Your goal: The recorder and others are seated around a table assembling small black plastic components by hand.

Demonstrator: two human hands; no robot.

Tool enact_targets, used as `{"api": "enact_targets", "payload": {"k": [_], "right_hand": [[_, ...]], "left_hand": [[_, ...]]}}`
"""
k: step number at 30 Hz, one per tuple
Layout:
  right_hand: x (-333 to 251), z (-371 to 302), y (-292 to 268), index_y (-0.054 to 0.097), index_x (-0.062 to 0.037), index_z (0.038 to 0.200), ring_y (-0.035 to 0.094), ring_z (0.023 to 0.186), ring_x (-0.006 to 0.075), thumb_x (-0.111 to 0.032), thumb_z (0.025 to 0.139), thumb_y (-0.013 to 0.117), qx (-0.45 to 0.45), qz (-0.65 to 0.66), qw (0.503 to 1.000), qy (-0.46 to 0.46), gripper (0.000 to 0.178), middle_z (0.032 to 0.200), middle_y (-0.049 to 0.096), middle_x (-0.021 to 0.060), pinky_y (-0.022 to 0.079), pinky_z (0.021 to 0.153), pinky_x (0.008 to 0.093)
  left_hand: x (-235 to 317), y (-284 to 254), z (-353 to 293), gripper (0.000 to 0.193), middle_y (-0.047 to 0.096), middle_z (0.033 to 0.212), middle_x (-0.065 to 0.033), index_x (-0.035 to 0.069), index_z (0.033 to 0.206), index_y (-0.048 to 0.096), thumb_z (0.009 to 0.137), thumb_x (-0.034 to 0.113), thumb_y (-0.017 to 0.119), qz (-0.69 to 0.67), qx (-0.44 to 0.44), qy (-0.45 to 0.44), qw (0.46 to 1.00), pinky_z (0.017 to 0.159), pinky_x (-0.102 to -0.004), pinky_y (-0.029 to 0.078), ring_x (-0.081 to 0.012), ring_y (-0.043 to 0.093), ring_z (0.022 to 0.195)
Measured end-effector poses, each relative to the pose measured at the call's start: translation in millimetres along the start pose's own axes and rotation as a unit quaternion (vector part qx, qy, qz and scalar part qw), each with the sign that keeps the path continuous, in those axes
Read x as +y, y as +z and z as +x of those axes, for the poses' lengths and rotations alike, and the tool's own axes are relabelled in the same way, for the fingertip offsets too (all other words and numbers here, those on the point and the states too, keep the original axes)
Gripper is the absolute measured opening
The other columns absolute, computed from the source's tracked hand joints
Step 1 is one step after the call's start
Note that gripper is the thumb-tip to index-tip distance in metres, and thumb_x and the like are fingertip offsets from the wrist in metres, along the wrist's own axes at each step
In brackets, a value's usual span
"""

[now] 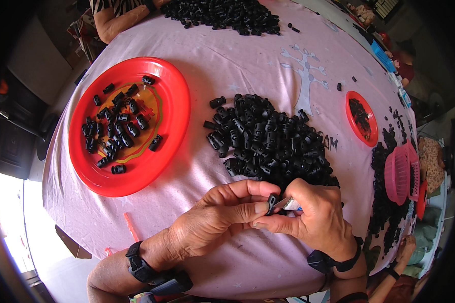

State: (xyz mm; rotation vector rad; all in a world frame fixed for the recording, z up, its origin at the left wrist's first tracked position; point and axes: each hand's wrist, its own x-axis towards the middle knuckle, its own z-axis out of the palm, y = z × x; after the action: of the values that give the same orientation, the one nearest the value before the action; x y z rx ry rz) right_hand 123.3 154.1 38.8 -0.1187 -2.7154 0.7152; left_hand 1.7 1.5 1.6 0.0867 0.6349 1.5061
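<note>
My left hand [212,217] pinches a small black plastic cord lock [272,201] between thumb and fingertips. Against its side sits a thin, pale blade-like tool [284,203] with a white and blue grip [292,205], held in the closed fingers of my right hand [313,217]. Just beyond both hands lies a big heap of black cord locks [273,136]. To the left stands a red plate [172,156] with a yellow patterned middle, carrying several black cord locks [132,129] scattered over it.
A pink patterned cloth [202,55] covers the table. Another black heap [227,15] lies at the far edge near a person's arm [119,22]. At right are a smaller red plate [349,108], a pink basket [397,174], spread black parts [384,217] and another person's hand [405,248].
</note>
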Motion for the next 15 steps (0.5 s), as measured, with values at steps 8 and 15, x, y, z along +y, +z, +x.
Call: {"api": "enact_targets", "payload": {"k": [8, 15], "right_hand": [[-1.2, 0.4, -0.3, 0.050, -0.0084, 0.066, 0.060, 0.046, 0.0202, -0.042, 0.066, 0.080, -0.002, 0.006, 1.000, 0.005, 0.045, 0.055, 0.058, 0.0033, 0.046, 0.040, 0.0310], [-5.0, -0.9, -2.2, 0.051, -0.0080, 0.065, 0.060, 0.046, 0.0203, -0.040, 0.066, 0.081, -0.016, 0.003, 1.000, 0.017, 0.044, 0.056, 0.059, 0.0032, 0.047, 0.041, 0.0306]], "left_hand": [[-0.5, 0.0, 0.1, 0.033, 0.063, 0.105, -0.0069, 0.002, 0.121, 0.053, 0.089, 0.003, 0.057, -0.006, 0.002, -0.002, 1.000, 0.090, -0.0263, 0.047, -0.0145, 0.060, 0.097], [-2.1, 2.2, -2.1, 0.033, 0.063, 0.104, -0.0067, 0.001, 0.121, 0.053, 0.089, 0.004, 0.058, -0.001, 0.002, -0.003, 1.000, 0.089, -0.0259, 0.047, -0.0137, 0.060, 0.097]]}}
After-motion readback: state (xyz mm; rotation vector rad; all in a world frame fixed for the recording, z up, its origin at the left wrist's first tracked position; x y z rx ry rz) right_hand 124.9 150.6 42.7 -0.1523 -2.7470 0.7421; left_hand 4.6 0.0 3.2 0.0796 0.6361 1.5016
